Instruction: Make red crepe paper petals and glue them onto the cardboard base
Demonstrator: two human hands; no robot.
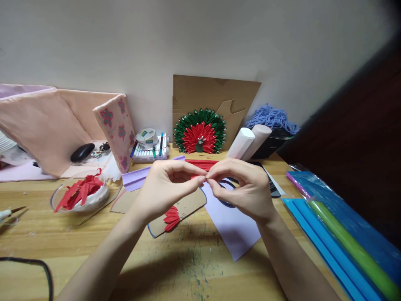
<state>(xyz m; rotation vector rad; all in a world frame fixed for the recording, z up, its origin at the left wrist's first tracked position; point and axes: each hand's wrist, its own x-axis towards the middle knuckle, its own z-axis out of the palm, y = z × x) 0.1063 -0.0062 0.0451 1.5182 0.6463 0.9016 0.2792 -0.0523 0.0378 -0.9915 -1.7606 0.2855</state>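
1. Stretching beneath everything, the wooden table (75, 242) carries dark blue-green specks near its front, below the hands.
2. Peach folding panels (37, 125) stand at the far left, the end one bearing pink flowers.
3. Blue packs (351, 209) lie along the right side, a green roll (341, 236) among them.
4. A brown cardboard sheet (213, 94) leans against the wall at the back.
5. A lilac sheet (234, 228) lies flat, partly under the right hand (247, 188).
6. Left of it, a cut cardboard piece (191, 205) rests on the table below the left hand (161, 184), with red petals (171, 218) upon it.
7. Both hands hang in the middle, above the table, fingertips meeting. The left has thumb and forefinger almost closed in a pinch; the right's are likewise drawn together, though I cannot tell whether they grip anything.
8. A clear bowl (58, 194) of red strips (83, 190) sits to the left.
9. A green and red fan (191, 138) stands before the cardboard sheet.
10. A box of markers (153, 154) sits left of the fan, a tape roll (147, 137) on top.
11. Smallest is the red scrap (194, 177) in the left hand's pinch, mostly hidden by the fingers.
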